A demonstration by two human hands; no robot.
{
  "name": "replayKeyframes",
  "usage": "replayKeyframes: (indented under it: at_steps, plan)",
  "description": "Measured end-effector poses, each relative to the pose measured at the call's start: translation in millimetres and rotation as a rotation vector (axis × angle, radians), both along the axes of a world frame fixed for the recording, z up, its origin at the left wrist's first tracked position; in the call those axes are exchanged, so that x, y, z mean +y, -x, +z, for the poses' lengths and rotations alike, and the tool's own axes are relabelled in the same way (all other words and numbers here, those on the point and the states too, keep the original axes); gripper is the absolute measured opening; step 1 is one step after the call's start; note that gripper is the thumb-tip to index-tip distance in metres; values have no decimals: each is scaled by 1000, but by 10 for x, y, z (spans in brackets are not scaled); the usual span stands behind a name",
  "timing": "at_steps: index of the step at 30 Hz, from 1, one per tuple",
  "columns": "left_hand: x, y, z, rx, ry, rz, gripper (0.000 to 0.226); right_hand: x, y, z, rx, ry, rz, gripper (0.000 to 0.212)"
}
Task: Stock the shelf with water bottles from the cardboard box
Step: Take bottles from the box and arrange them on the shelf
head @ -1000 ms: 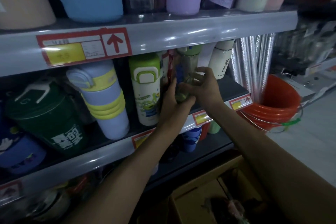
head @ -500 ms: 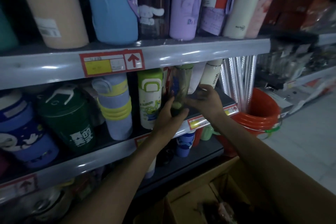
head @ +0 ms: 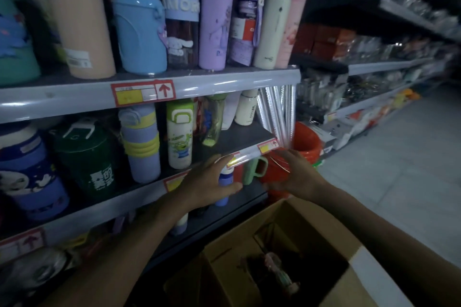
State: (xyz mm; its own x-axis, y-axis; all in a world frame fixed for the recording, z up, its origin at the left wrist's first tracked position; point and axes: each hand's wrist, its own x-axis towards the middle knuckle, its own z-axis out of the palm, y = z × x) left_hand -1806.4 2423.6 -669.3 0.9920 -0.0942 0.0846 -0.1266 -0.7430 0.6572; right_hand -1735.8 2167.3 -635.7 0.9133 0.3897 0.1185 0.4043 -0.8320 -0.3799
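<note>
standing cap-up on the shelf [head: 245, 136], green bottle [head: 213, 119], long axis near vertical, left hand [head: 209, 182] and right hand [head: 294, 174] spread, empty

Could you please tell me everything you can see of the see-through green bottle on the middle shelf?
The see-through green bottle looks like tinted clear plastic, with a solid green cap and a paler green base. It stands on the dark middle shelf, slightly tilted. A white bottle with green cartoon figures stands to its left, a plain white bottle further right. The left hand and right hand are open below the shelf edge, not touching it.
</note>
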Motion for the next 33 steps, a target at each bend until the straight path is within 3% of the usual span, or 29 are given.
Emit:
replayKeyframes:
  at_steps: [4, 10, 15, 20, 29, 33]
  plan:
    - [-233, 156, -52, -71, -297, -89, 84, -323, 341, -30, 64, 205, -43, 128]
    - [-762, 367, -401, -38, -459, -221, 83, -746, 841, -341, 236, 273, -69, 128]
    - [-947, 441, -903, 85, -636, -387, 70, -1029, 1009, -730, 468, 282, -76, 108]
    - [-1224, 300, -1367, 201, -726, -473, 68, -1143, 1208, -1132, 571, 566, -5, 90]
    - [-1855, -13, -2580, 379, -826, -612, 78, -1468, 1471, -1723, 696, 557, 115, 60]
    - [-2136, -202, -2938, 313, -859, -684, 83, -1617, 1489, -1890, 701, 602, 150, 50]
